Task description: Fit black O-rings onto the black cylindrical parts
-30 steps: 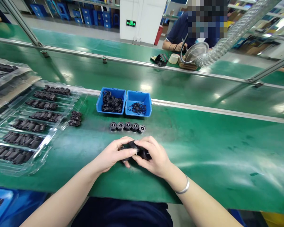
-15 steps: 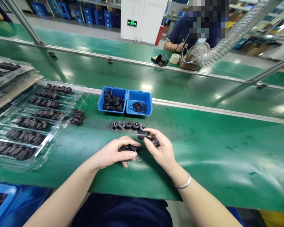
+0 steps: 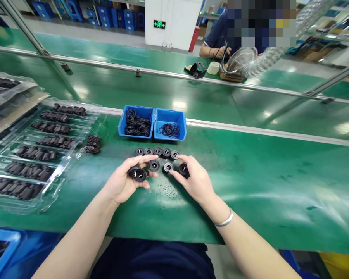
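Several black cylindrical parts with hollow centres, among them a cylindrical part (image 3: 158,152), stand in a row on the green bench. My left hand (image 3: 120,182) is curled around black cylindrical parts (image 3: 140,175), their open ends facing up. Another black part (image 3: 154,166) is at its fingertips, in front of the row. My right hand (image 3: 199,178) keeps a black cylindrical part (image 3: 184,169) within its curled fingers. Its thumb and index finger are around or beside one more upright part (image 3: 168,167); whether they touch it I cannot tell.
Behind the row stand two blue bins (image 3: 170,135) with black rubber-like rings. Clear trays (image 3: 58,176) of dark parts lie at left, beside a small dark pile (image 3: 93,144). Dark specks (image 3: 167,192) dot the bench. A person (image 3: 215,44) works across a metal rail (image 3: 163,73).
My left hand has moved left and turned, showing the parts' open ends. The part my right hand held sideways is now upright in front of the row, and another part shows at my left fingertips.
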The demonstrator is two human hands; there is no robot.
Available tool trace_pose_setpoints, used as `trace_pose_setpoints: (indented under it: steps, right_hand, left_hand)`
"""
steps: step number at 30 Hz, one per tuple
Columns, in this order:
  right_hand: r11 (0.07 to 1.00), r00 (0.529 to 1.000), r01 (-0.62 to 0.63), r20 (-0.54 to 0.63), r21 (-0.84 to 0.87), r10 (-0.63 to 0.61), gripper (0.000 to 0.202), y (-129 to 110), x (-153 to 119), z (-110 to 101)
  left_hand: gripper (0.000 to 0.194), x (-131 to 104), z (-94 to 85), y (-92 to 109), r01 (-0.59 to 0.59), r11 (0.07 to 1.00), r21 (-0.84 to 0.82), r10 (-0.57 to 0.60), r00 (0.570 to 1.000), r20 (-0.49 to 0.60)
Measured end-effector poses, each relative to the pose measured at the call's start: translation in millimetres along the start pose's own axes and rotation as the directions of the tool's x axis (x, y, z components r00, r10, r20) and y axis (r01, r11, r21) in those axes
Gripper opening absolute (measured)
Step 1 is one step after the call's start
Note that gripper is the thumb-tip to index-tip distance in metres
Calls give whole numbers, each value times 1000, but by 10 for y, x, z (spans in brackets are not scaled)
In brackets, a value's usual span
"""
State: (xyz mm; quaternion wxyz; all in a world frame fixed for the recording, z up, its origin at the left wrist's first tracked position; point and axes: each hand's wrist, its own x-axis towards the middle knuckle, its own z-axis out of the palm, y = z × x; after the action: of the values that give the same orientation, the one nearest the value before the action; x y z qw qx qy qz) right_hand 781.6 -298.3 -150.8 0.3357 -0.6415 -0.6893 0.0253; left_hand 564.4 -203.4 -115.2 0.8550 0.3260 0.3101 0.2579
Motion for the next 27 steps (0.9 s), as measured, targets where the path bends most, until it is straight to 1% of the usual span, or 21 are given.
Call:
trace_pose_setpoints:
  steps: [4, 6, 8, 11, 14, 17, 19, 22, 24, 25, 26, 27]
  right_hand:
    - [999, 993, 40, 110, 3, -40, 45, 59, -16, -35]
    - [999, 990, 43, 134, 25, -46, 50, 79, -28, -11]
    - [998, 991, 34, 124, 58, -41, 52, 87, -39, 16]
    - [997, 997, 8, 78, 82, -15, 52, 85, -50, 39]
    - [995, 998, -14, 58, 94, 9, 60, 73, -41, 58]
    - [995, 998, -57, 45, 77, 54, 67, 63, -14, 91]
    - [997, 998, -60, 22, 41, 59, 69, 55, 3, 97]
    - [1000, 997, 7, -74, 16, -6, 68, 8, 31, 27]
    - [996, 989, 76, -129, 44, -69, 61, -68, 70, -57]
    - [991, 987, 115, -120, 71, -106, 58, -119, 99, -98]
    - [982, 985, 160, -79, 104, -152, 56, -174, 135, -131]
    - [967, 978, 210, -13, 143, -210, 53, -230, 176, -152]
  left_hand:
    - [43, 6, -4, 36, 38, 993, -115, -40, 999, -15]
    - [44, 6, -6, 47, 47, 986, -157, -50, 999, -13]
    - [44, 5, -5, 49, 47, 982, -183, -52, 998, -22]
    - [43, 9, 1, 39, 53, 977, -206, -63, 997, -41]
    - [44, 19, 11, 28, 85, 967, -242, -96, 995, -37]
    - [44, 21, 22, 29, 109, 958, -265, -119, 993, -22]
    - [44, 17, 26, 34, 111, 956, -273, -119, 993, -13]
    - [45, 11, 28, 24, 91, 960, -264, -93, 996, 5]
    - [45, 6, 35, -4, 75, 971, -228, -71, 997, 26]
    - [44, 2, 41, -23, 65, 978, -198, -58, 998, 39]
    - [43, -1, 48, -44, 53, 985, -164, -45, 998, 54]
    - [41, -4, 57, -64, 42, 991, -129, -33, 997, 68]
